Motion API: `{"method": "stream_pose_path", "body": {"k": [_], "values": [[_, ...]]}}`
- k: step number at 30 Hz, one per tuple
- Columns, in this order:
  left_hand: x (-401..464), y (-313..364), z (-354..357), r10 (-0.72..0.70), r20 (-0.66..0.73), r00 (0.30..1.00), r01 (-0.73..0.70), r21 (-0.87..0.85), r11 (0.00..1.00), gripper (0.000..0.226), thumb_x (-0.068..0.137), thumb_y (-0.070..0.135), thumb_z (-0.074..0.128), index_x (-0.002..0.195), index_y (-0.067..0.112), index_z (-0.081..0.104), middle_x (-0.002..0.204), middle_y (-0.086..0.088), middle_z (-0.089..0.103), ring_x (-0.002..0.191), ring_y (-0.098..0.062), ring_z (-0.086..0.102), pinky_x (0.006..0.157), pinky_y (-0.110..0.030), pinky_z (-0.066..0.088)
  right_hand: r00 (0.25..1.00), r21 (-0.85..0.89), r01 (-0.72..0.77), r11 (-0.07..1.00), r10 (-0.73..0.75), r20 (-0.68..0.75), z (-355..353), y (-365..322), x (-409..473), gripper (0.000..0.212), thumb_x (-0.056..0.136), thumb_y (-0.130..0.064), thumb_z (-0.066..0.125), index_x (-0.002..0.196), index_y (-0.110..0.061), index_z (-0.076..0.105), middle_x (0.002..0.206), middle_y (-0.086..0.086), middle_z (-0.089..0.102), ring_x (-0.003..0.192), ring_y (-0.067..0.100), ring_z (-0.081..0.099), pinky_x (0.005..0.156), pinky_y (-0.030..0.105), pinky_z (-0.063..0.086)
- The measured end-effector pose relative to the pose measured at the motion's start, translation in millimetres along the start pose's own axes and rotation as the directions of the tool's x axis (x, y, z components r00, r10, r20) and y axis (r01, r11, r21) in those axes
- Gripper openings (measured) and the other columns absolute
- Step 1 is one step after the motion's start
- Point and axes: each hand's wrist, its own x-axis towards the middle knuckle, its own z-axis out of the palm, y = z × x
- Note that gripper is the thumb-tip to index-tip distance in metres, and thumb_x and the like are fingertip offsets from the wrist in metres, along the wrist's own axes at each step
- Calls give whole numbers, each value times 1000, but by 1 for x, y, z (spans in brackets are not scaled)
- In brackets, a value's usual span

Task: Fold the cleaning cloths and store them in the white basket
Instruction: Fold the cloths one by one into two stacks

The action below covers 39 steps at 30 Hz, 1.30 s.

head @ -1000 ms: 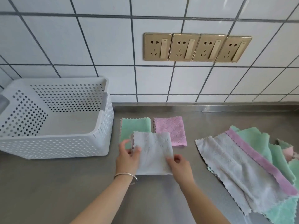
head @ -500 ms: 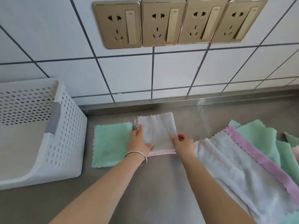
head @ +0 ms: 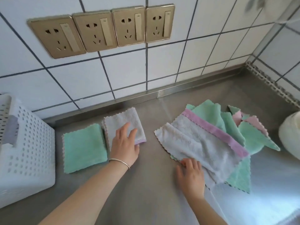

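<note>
A folded grey cloth lies on a folded pink cloth whose edge peeks out at its front corner. My left hand rests flat on the grey cloth, fingers spread. A folded green cloth lies just to its left. To the right is a loose pile: an unfolded grey cloth on top, a pink one and green ones under it. My right hand touches the near edge of that unfolded grey cloth; whether it grips is unclear. The white basket stands at the far left.
Everything lies on a steel counter against a white tiled wall with several gold sockets. A white rounded object sits at the right edge. More pink and green cloths lie at the back of the pile.
The folded grey cloth has been set down on the pink one. My right hand left it and moved right to the unfolded grey cloth. The view swung right.
</note>
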Motion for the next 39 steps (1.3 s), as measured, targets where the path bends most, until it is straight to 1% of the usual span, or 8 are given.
{"method": "stream_pose_path", "body": {"k": [5,10,15,18,24,29,33,39], "values": [[-28,68,21,275,68,959,-273,-35,961,49,46,29,84,92,23,68,105,0,66,83,-21,67,62,-24,56,977,-234,-119,965,155,144,-26,54,-37,29,71,-33,43,71,-13,63,75,7,61,69,32,59,56,36,47],[-40,117,45,430,198,881,-411,-128,902,45,48,26,82,90,20,67,96,2,67,82,-23,67,60,-27,56,974,-277,-84,957,138,182,-32,75,-24,24,67,-13,38,59,-12,61,65,5,57,58,28,57,49,32,45],[-38,155,55,480,263,837,-457,-147,877,54,76,29,64,128,25,50,133,4,49,123,-23,43,101,-37,39,990,-84,-58,995,68,124,-46,79,-15,22,67,-6,33,66,-14,54,63,-1,52,54,20,51,50,25,39],[-30,174,58,540,196,818,-535,-85,841,47,64,33,75,109,32,63,115,8,62,108,-21,58,88,-36,48,991,180,-130,975,124,42,-64,81,-11,13,74,2,42,75,-11,45,60,-2,43,53,19,34,51,22,25],[-4,172,45,276,150,950,-264,-91,960,22,86,16,50,100,24,65,103,2,69,102,-25,61,86,-32,41,963,459,-247,853,163,216,-137,81,22,18,93,-10,45,80,-23,44,64,-4,48,53,9,39,46,19,29],[-5,134,-3,181,127,975,-137,-297,945,22,89,20,50,102,23,68,104,-4,72,98,-31,64,76,-33,47,836,246,-102,964,-51,547,-200,77,44,33,78,-29,71,64,-13,45,60,-5,36,50,7,28,48,19,22],[-18,95,-85,185,2,983,-166,-438,884,20,84,38,51,67,33,60,56,10,61,58,-7,58,57,-21,40,912,266,25,964,-131,389,-248,55,60,40,78,-21,70,58,-13,36,56,-4,25,44,6,22,45,19,17],[-57,38,-192,27,-206,978,-162,-677,718,25,78,21,72,65,42,67,65,34,65,64,17,58,64,-1,43,938,710,-55,702,-208,278,-275,-3,72,48,57,-42,82,75,0,64,66,5,59,63,15,53,64,25,41]]}}
